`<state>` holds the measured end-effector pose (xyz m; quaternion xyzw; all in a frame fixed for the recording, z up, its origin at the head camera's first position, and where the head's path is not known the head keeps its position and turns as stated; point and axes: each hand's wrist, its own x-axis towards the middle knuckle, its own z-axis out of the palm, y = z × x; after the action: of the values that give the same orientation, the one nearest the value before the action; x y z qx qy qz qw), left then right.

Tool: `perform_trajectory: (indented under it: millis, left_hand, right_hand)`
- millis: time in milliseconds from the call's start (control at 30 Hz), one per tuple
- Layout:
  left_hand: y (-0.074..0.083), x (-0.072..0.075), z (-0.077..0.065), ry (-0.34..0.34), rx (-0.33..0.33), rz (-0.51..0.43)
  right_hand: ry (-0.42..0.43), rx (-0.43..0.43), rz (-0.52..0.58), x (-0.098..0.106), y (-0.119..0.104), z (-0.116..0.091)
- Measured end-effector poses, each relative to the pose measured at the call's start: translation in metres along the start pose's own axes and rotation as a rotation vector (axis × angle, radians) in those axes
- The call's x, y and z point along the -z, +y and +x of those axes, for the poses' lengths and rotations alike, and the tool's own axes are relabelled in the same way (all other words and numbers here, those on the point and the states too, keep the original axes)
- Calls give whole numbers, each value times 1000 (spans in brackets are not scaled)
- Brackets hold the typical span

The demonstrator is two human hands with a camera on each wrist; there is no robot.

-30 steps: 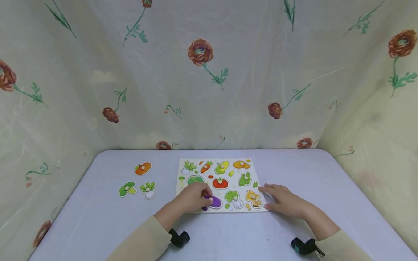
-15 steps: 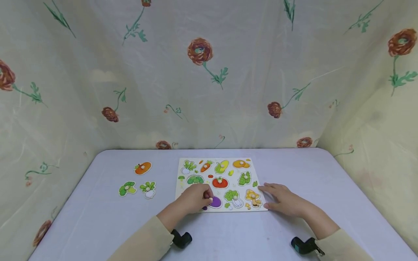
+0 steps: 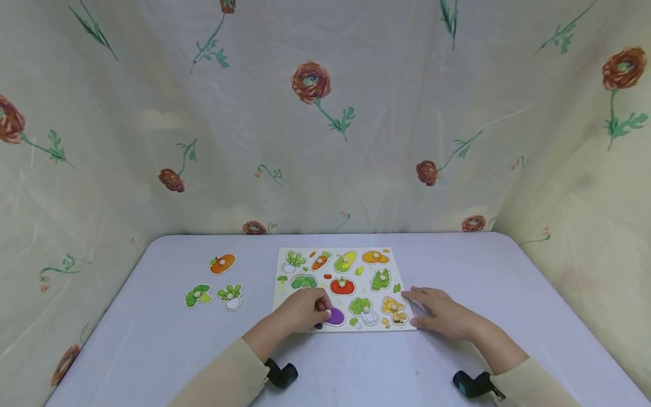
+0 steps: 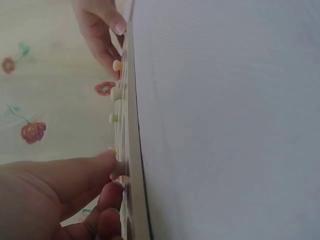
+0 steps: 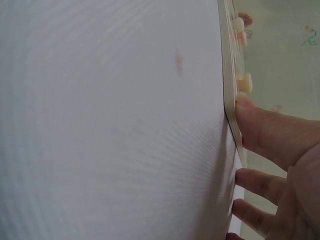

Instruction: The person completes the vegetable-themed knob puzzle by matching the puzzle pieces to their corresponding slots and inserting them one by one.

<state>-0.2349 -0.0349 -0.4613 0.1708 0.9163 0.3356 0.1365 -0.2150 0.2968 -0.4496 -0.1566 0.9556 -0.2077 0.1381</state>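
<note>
A white vegetable puzzle board (image 3: 333, 270) lies on the table, with knobbed pieces set in it. My left hand (image 3: 304, 311) is over its front left part, thumb and fingertips pinching the knob of a purple eggplant piece (image 3: 337, 317) that lies at its slot and is partly hidden by the hand. In the left wrist view, the left hand's thumb (image 4: 92, 167) is at a knob close over the board's face. My right hand (image 3: 442, 314) rests at the board's right edge, with the thumb (image 5: 265, 127) against the edge and the fingers extended, beside the mushroom piece (image 3: 394, 310).
Loose on the table to the left lie a pumpkin piece (image 3: 222, 263), a broccoli piece (image 3: 198, 295) and a leafy white radish-like piece (image 3: 231, 297). A flowered curtain (image 3: 376, 141) encloses the back and sides of the white table (image 3: 127, 339).
My left hand has shifted very slightly to the right over the eggplant piece. The right hand has stayed at the board's edge.
</note>
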Motion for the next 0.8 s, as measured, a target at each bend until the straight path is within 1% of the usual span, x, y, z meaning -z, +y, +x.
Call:
perform_trajectory:
  millis: [167, 400, 533, 700, 800]
  left_hand:
    - [-2, 7, -4, 21, 0, -4]
    - [-11, 32, -10, 68, -19, 11]
    - [-19, 47, -16, 102, 11, 16]
    - [-28, 65, -25, 177, 58, 43]
    - [-33, 75, -31, 211, 90, 58]
  right_hand:
    - [-1, 6, -5, -1, 0, 0]
    - [1, 17, -21, -1, 2, 2]
    - [2, 20, -14, -1, 2, 1]
    - [2, 20, -6, -1, 2, 1]
    - [2, 12, -2, -1, 1, 0]
